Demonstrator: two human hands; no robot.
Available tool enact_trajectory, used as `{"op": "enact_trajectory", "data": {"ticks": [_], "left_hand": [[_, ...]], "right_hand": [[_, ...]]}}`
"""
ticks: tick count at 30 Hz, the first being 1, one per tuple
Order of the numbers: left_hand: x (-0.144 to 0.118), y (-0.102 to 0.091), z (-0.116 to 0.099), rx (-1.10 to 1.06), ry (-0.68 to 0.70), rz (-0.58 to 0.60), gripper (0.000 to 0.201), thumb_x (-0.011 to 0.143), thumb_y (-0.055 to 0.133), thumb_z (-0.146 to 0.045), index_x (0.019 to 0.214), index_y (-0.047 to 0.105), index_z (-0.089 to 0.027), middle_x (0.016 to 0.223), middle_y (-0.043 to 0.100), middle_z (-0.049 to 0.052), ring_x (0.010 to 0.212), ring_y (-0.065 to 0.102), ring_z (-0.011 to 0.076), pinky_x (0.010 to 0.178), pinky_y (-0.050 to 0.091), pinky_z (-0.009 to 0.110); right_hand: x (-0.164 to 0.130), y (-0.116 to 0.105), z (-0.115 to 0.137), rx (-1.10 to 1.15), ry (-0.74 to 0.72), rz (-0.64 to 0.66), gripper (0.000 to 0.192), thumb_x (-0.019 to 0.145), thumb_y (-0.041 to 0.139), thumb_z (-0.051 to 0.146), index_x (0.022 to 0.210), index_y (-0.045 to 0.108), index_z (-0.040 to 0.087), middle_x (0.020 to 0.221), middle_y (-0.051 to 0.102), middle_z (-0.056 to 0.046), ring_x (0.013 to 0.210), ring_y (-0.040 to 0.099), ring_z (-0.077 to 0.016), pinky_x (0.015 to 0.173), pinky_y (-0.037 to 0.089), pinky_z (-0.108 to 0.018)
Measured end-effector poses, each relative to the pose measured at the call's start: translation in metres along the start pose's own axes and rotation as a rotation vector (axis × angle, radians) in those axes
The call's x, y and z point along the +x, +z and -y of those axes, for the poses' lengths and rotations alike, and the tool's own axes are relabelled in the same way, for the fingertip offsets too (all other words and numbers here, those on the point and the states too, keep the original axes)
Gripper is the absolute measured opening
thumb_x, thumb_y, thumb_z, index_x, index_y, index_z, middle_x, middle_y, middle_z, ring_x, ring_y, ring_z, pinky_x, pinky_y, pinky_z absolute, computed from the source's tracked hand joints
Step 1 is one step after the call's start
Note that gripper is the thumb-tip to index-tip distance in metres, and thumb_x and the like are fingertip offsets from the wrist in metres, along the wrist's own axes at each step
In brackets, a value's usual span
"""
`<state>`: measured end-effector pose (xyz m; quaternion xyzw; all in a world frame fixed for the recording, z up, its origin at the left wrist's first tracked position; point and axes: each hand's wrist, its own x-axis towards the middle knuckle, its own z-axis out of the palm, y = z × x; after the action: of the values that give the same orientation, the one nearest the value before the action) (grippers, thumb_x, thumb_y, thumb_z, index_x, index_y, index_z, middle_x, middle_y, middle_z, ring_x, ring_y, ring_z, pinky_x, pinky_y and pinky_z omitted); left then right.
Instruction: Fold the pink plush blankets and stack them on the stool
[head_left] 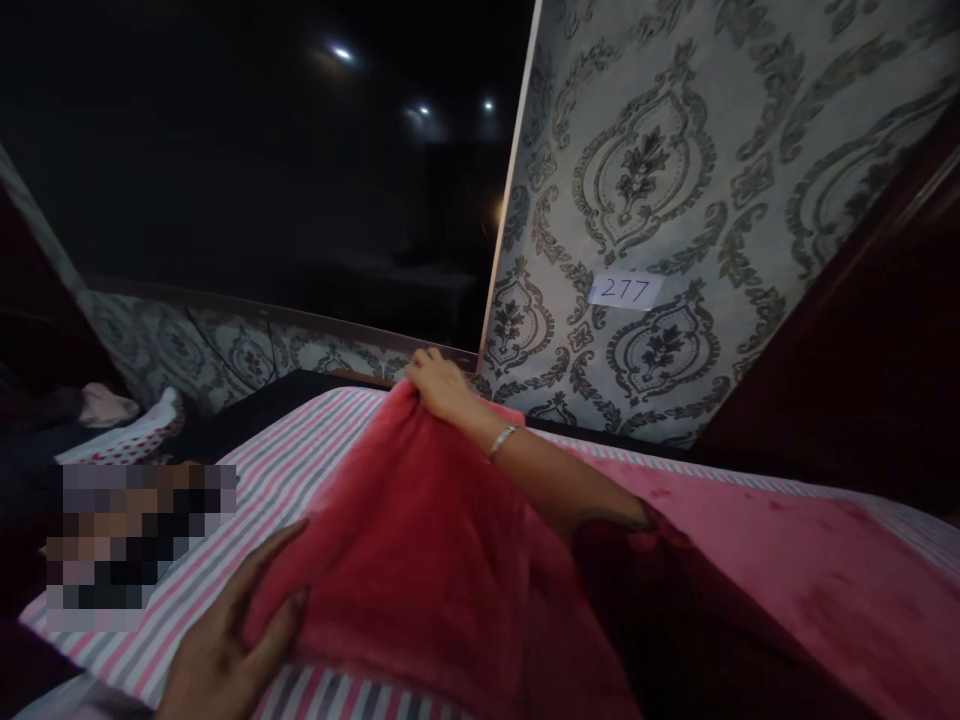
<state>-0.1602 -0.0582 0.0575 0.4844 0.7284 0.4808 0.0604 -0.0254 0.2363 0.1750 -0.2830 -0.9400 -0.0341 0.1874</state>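
A red-pink fleece blanket [420,560] lies over a bed covered with a pink, grey and white striped sheet [300,450]. My right hand [439,385], with a silver bracelet on its wrist, grips the blanket's far edge close to the patterned wall. My left hand [232,630] rests at the blanket's near left edge, thumb and fingers closed around the fabric. The blanket spreads on to the right across the bed.
A grey damask-patterned wall [675,180] bears a white label reading 277 [626,290]. A dark window [285,170] reflects ceiling lights. A dotted pillow [127,435] lies at far left. Dark wooden furniture [862,350] stands at right.
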Motion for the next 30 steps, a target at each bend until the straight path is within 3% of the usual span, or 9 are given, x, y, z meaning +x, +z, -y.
{"op": "enact_trajectory", "data": {"ticks": [2,6,10,14,17,19,23,26,30], "left_hand": [[0.009,-0.004,0.022,0.077,-0.018,0.012,0.056,0.075,0.059,-0.055,0.122,0.067,-0.026,0.126,0.071,0.001,0.119,0.065,0.0286,0.097,0.056,0.037],[0.003,0.014,0.055,0.198,-0.092,0.026,0.056,0.077,0.051,-0.060,0.115,0.069,-0.023,0.108,0.077,0.004,0.101,0.073,0.0292,0.082,0.061,0.036],[-0.002,0.015,0.064,0.282,-0.020,-0.028,0.067,0.081,0.044,-0.066,0.121,0.066,-0.016,0.114,0.074,0.012,0.104,0.070,0.0321,0.090,0.058,0.043],[0.000,0.016,0.036,0.505,0.278,-0.072,0.066,0.087,0.046,-0.057,0.134,0.059,-0.014,0.137,0.060,0.019,0.129,0.054,0.0377,0.106,0.045,0.054],[-0.012,0.048,0.007,0.563,0.510,0.023,0.056,0.092,0.047,-0.042,0.144,0.052,-0.023,0.153,0.048,0.011,0.145,0.035,0.0354,0.114,0.033,0.057],[-0.026,0.077,-0.007,0.568,0.612,0.178,0.054,0.092,0.051,-0.037,0.146,0.050,-0.032,0.154,0.047,0.006,0.146,0.035,0.0337,0.116,0.029,0.058],[-0.048,0.106,-0.016,0.550,0.591,0.341,0.051,0.092,0.053,-0.036,0.143,0.054,-0.033,0.152,0.049,0.006,0.144,0.039,0.0348,0.115,0.030,0.060],[-0.045,0.098,-0.023,0.497,0.533,0.372,0.047,0.095,0.049,-0.036,0.141,0.056,-0.029,0.150,0.052,0.009,0.141,0.044,0.0316,0.116,0.030,0.059],[-0.027,0.085,-0.052,0.414,0.545,0.366,0.046,0.098,0.045,-0.033,0.143,0.054,-0.027,0.146,0.057,0.009,0.138,0.048,0.0266,0.119,0.028,0.056]], "right_hand": [[0.004,0.025,0.013,0.046,0.018,0.050,0.038,0.100,0.033,0.010,0.126,0.061,0.016,0.143,0.050,-0.011,0.136,0.037,-0.0257,0.108,0.040,-0.043],[-0.017,0.075,0.019,0.128,0.069,0.188,0.046,0.098,0.053,0.022,0.143,0.051,0.022,0.156,0.042,-0.009,0.144,0.035,-0.0282,0.115,0.034,-0.048],[-0.053,0.085,0.002,0.175,0.138,0.209,0.057,0.102,0.045,0.038,0.156,0.032,0.025,0.163,0.029,-0.010,0.151,0.024,-0.0292,0.120,0.025,-0.050],[-0.094,0.074,-0.024,0.170,0.225,0.193,0.060,0.101,0.043,0.046,0.157,0.029,0.029,0.165,0.024,-0.009,0.153,0.013,-0.0315,0.121,0.014,-0.058],[-0.123,0.075,-0.042,0.168,0.343,0.207,0.058,0.101,0.043,0.047,0.155,0.035,0.029,0.165,0.025,-0.009,0.154,0.011,-0.0316,0.121,0.012,-0.061],[-0.133,0.078,-0.054,0.202,0.424,0.212,0.055,0.102,0.042,0.044,0.153,0.040,0.025,0.164,0.027,-0.009,0.153,0.014,-0.0299,0.121,0.017,-0.057],[-0.132,0.082,-0.078,0.312,0.538,0.145,0.056,0.102,0.040,0.037,0.154,0.038,0.016,0.163,0.029,-0.012,0.152,0.021,-0.0235,0.122,0.022,-0.041],[-0.124,0.082,-0.097,0.353,0.621,0.102,0.057,0.102,0.035,0.032,0.155,0.033,0.012,0.158,0.038,-0.015,0.148,0.033,-0.0222,0.119,0.028,-0.037],[-0.117,0.087,-0.114,0.406,0.673,0.028,0.060,0.096,0.044,0.029,0.155,0.035,0.017,0.145,0.056,-0.013,0.130,0.056,-0.0230,0.108,0.043,-0.037]]}}
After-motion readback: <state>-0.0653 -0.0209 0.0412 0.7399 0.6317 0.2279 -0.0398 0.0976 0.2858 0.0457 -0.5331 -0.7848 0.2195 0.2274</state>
